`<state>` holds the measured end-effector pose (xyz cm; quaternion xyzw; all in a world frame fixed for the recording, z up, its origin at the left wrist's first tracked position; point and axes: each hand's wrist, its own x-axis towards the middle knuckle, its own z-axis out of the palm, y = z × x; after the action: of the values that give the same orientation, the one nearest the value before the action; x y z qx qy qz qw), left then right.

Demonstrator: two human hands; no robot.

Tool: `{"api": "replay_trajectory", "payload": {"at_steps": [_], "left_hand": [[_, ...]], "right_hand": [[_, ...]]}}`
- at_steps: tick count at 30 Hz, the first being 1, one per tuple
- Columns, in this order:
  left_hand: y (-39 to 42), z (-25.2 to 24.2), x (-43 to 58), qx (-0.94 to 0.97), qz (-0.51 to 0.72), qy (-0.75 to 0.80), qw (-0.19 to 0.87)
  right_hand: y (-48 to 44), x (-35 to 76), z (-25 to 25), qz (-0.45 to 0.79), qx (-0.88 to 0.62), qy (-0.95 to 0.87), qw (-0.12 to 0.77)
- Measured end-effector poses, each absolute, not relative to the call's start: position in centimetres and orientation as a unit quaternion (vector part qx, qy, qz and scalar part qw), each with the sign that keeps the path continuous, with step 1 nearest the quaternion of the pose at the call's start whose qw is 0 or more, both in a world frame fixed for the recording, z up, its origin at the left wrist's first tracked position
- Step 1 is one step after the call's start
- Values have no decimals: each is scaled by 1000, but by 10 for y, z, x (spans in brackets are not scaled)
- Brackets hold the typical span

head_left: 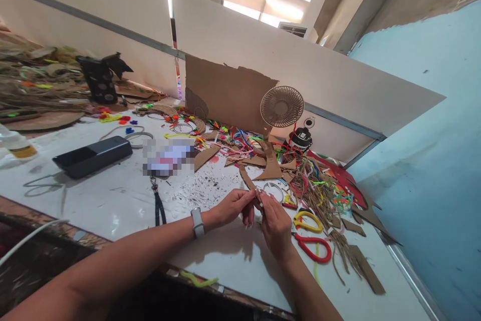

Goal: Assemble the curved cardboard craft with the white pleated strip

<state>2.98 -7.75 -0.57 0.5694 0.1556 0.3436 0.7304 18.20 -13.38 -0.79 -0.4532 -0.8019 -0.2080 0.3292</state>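
Note:
My left hand and my right hand meet above the white table, fingertips pinched together on a narrow brown cardboard strip that slants up and to the left from them. Both hands have their fingers closed. A grey watch sits on my left wrist. A thin wire ring lies just beyond my right hand. To the right of that hand lie a yellow loop and a red loop of pipe cleaner.
A small beige fan stands before a leaning cardboard sheet. Coloured pipe cleaners and cardboard scraps litter the right side. A black power bank and a lanyard lie at left. White partitions stand behind.

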Motion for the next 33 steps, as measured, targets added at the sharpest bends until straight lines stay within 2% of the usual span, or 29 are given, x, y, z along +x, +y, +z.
{"api": "replay_trajectory", "payload": {"at_steps": [7,15,33], "left_hand": [[-73,-7,29,552,326,156,752],[-76,-9,28,574,366,131,721],[-75,-4,28,542,409,176,712]], "right_hand": [[-136,181,-7,-204,-440,-807,337],[-133,175,-9,-153,-490,-767,385],[-127,192,-1,-251,-484,-772,326]]}}
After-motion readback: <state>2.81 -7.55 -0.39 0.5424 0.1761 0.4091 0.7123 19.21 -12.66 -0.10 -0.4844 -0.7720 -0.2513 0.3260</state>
